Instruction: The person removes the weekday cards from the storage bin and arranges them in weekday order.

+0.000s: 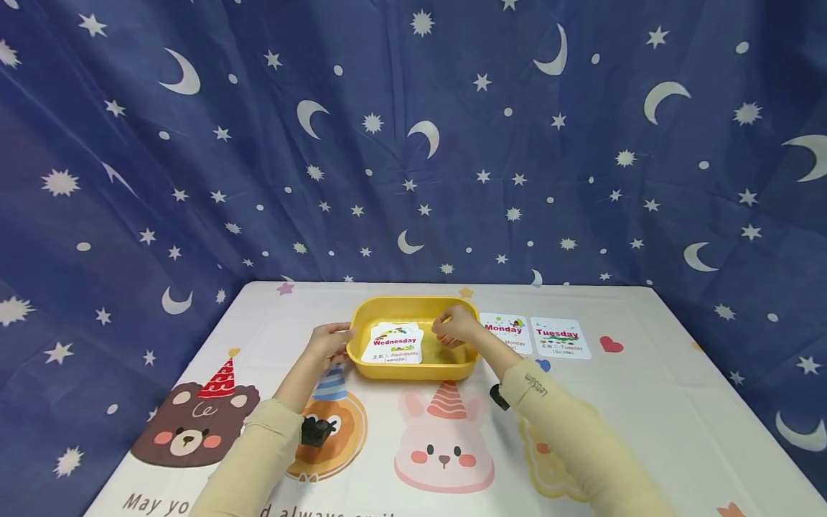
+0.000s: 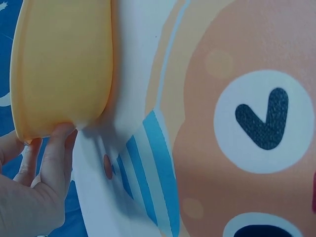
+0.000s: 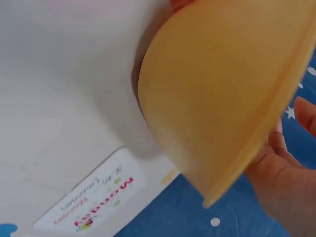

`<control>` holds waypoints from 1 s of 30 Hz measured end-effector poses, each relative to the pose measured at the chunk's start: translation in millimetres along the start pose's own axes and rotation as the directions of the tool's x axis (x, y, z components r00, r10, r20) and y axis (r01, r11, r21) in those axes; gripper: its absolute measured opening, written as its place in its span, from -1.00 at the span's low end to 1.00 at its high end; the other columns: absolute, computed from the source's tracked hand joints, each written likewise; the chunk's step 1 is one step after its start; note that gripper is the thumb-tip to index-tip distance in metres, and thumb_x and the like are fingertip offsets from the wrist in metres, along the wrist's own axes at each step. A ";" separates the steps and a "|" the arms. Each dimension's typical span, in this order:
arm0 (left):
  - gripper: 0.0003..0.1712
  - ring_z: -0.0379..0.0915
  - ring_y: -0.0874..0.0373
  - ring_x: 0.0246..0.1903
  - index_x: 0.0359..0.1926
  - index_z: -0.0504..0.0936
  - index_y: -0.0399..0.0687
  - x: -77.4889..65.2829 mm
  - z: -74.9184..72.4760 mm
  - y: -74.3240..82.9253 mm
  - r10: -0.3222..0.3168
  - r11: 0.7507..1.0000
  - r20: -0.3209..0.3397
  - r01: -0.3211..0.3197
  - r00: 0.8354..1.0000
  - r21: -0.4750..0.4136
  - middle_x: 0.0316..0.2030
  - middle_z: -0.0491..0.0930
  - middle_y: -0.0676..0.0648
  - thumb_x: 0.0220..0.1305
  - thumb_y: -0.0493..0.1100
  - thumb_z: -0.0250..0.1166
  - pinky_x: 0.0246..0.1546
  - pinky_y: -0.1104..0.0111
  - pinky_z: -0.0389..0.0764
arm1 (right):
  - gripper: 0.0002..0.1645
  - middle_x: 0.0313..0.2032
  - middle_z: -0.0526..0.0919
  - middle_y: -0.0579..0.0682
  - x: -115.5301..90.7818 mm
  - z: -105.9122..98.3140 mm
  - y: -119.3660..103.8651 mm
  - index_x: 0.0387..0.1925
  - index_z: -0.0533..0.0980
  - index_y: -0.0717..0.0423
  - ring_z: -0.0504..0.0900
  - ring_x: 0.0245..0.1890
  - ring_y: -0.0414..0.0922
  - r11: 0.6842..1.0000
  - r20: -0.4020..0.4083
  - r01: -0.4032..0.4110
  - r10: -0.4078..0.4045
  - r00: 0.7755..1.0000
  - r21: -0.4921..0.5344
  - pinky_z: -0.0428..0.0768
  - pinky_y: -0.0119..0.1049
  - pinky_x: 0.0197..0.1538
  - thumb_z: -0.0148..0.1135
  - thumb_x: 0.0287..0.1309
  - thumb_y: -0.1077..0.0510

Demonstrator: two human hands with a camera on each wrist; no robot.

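Note:
A yellow plastic tray (image 1: 407,371) with rounded corners stands near the far edge of the table. In it, toward the left, lies a stack of white cards (image 1: 395,343) with "Wednesday" on top. My left hand (image 1: 328,345) holds the tray's left end; in the left wrist view its fingers (image 2: 54,160) pinch the rim and outer wall. Over the tray's right part is my right hand (image 1: 454,327), fingers bent loosely downward and no card visible in them. The right wrist view shows its thumb (image 3: 305,114) apart from the fingers, which the tray wall partly hides.
Right of the tray, a "Monday" card (image 1: 506,332) and a "Tuesday" card (image 1: 561,338) lie face up, side by side. The white tablecloth (image 1: 620,402) has printed cartoon animals. Behind the table hangs a dark blue curtain (image 1: 388,158) with moons and stars.

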State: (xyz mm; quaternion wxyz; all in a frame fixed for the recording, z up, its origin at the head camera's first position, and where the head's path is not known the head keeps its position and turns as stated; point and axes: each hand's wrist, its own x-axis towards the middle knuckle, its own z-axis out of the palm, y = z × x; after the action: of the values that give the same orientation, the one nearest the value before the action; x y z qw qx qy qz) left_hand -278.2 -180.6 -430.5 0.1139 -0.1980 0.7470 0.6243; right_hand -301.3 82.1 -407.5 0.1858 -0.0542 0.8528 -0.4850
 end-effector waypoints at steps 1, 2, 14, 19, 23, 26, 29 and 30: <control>-0.52 0.53 0.22 -0.41 0.26 0.36 -0.28 -0.1 -0.8 0.1 -0.001 1.000 -0.002 0.001 1.000 0.002 0.04 0.51 -0.32 0.35 -0.23 0.12 -0.40 0.44 0.64 | -0.82 -0.45 0.61 0.13 1.7 3.6 -1.0 -0.22 0.48 0.36 0.60 -0.56 -0.15 1.000 0.005 -0.020 0.020 1.000 -0.006 0.71 -0.17 -0.25 0.15 0.20 0.28; -0.52 0.53 0.23 -0.42 0.25 0.36 -0.28 -0.4 -1.4 0.4 -0.002 1.000 -0.005 0.002 1.000 0.002 0.03 0.51 -0.32 0.35 -0.23 0.12 -0.40 0.44 0.64 | -0.82 -0.47 0.61 0.12 2.9 6.7 -1.7 -0.22 0.48 0.36 0.59 -0.56 -0.15 0.999 0.011 -0.041 0.041 0.999 -0.013 0.71 -0.18 -0.25 0.15 0.20 0.28; -0.53 0.54 0.20 -0.38 0.25 0.37 -0.25 1.6 2.0 -0.1 -0.013 1.000 -0.015 0.013 1.000 0.018 0.04 0.50 -0.31 0.36 -0.21 0.12 -0.33 0.40 0.66 | -0.82 -0.66 0.51 0.00 17.1 28.8 12.3 -0.47 0.47 0.27 0.48 -0.72 -0.21 0.984 0.006 -0.175 0.175 0.985 0.025 0.59 -0.43 -0.53 0.30 0.08 0.24; -0.52 0.51 0.21 -0.37 0.26 0.36 -0.21 2.4 2.1 -0.2 -0.026 0.999 -0.025 0.027 0.999 0.036 0.05 0.48 -0.28 0.37 -0.18 0.12 -0.31 0.41 0.65 | -0.48 -0.80 0.26 -0.13 21.8 37.6 13.5 -0.79 0.26 0.02 0.25 -0.76 -0.26 0.967 -0.022 -0.192 0.191 0.981 -0.168 0.27 -0.52 -0.67 0.38 0.03 0.03; -0.52 0.52 0.19 -0.36 0.26 0.36 -0.22 3.8 2.3 -0.1 -0.023 0.999 -0.018 0.024 1.000 0.035 0.05 0.48 -0.28 0.37 -0.18 0.12 -0.29 0.40 0.66 | -0.40 -0.82 0.11 -0.16 22.0 43.0 11.8 -0.75 0.18 0.02 0.10 -0.76 -0.27 0.936 -0.011 -0.177 0.182 0.983 -0.303 0.09 -0.50 -0.67 0.36 0.04 -0.10; -0.53 0.53 0.18 -0.36 0.25 0.36 -0.23 4.3 1.8 -0.6 -0.019 0.999 -0.011 0.020 1.000 0.034 0.04 0.49 -0.28 0.36 -0.19 0.12 -0.32 0.40 0.66 | -0.43 -0.77 0.12 -0.14 20.9 48.7 11.4 -0.64 0.24 0.10 0.11 -0.72 -0.25 0.917 -0.029 -0.149 0.149 0.988 -0.369 0.11 -0.48 -0.63 0.36 0.02 -0.15; -0.52 0.53 0.18 -0.36 0.26 0.36 -0.24 4.1 0.9 -0.7 -0.019 0.999 -0.006 0.019 1.000 0.035 0.04 0.48 -0.29 0.37 -0.20 0.12 -0.34 0.40 0.66 | -0.42 -0.66 0.23 -0.08 26.4 55.3 12.8 -0.53 0.34 0.18 0.25 -0.62 -0.19 0.891 -0.061 -0.139 0.125 0.990 -0.433 0.25 -0.44 -0.51 0.41 -0.07 -0.19; -0.53 0.53 0.18 -0.36 0.26 0.36 -0.23 3.9 0.7 -0.3 -0.019 0.999 -0.010 0.019 1.000 0.034 0.03 0.49 -0.28 0.36 -0.20 0.12 -0.34 0.41 0.66 | -0.39 -0.64 0.26 -0.05 32.6 57.3 16.4 -0.52 0.37 0.20 0.27 -0.59 -0.17 0.885 -0.069 -0.132 0.113 0.991 -0.446 0.28 -0.41 -0.50 0.44 -0.12 -0.21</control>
State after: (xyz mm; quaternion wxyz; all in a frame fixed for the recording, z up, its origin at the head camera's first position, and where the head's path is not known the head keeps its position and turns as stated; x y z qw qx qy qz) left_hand -281.6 -180.6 -432.6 0.1197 -0.2061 0.7562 0.6094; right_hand -308.9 35.6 -456.4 0.1809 -0.0316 0.9471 -0.2633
